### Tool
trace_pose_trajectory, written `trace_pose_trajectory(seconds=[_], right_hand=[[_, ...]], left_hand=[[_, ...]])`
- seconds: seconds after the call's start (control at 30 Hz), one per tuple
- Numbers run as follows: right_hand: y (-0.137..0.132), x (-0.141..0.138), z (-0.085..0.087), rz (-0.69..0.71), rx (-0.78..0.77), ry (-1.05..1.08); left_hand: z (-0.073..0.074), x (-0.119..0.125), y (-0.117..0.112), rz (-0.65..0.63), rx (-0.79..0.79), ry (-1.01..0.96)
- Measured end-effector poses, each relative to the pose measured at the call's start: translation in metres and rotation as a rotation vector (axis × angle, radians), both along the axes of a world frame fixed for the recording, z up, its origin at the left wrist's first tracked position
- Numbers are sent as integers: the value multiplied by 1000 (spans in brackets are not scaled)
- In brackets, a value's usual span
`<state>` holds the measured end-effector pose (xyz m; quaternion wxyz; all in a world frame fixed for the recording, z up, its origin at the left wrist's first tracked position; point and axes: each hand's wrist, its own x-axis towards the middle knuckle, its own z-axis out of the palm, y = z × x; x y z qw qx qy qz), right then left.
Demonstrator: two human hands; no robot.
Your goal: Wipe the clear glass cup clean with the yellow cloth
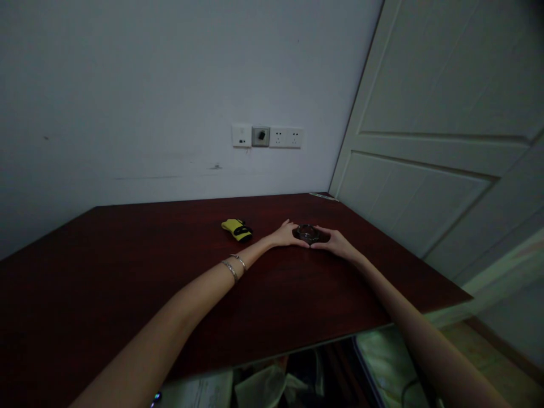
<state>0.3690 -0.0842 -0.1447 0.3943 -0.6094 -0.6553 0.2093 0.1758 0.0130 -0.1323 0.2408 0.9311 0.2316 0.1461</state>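
On the dark red tabletop [263,294], a small round dish of clear, dark-looking glass [307,233] sits between my two hands. My left hand [288,234] curves around its left side, thumb at the near edge. From the other side my right hand [334,242] grips it, fingers at the rim and thumb close to the left one. To the left of my left hand lies a folded yellow and black cloth-like item [237,229], apart from both hands; its exact kind is unclear. Two bracelets [234,266] circle my left wrist.
Behind the table rises a white wall with a row of sockets [285,137] and a switch. A white panelled door [425,170] stands along the right edge. Below the front edge are a box [198,391], pale plastic bags [261,386] and other items.
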Motion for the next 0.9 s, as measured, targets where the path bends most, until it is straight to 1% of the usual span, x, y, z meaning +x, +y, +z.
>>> trace_pose_trajectory(seconds=[0.13,0.27,0.4,0.53,0.6,0.7,0.8,0.9], right_hand=[[5,-19,15,16,44,22],[22,-53,32,84,94,52],[46,-106,43,189,142,101],[70,-173,46,280,163,146],[81,-209,44,330,156,165],[93,-261,40,392,141,185],[100,-308,36,443,131,193],[105,-348,29,479,138,192]], left_hand=[[16,-22,0,57,6,-35],[36,-63,5,149,20,-49],[54,-122,12,248,30,-29],[68,-194,15,362,32,14],[72,-230,14,397,41,37],[73,-282,12,410,65,77],[71,-328,8,465,50,120],[67,-368,5,526,20,149]])
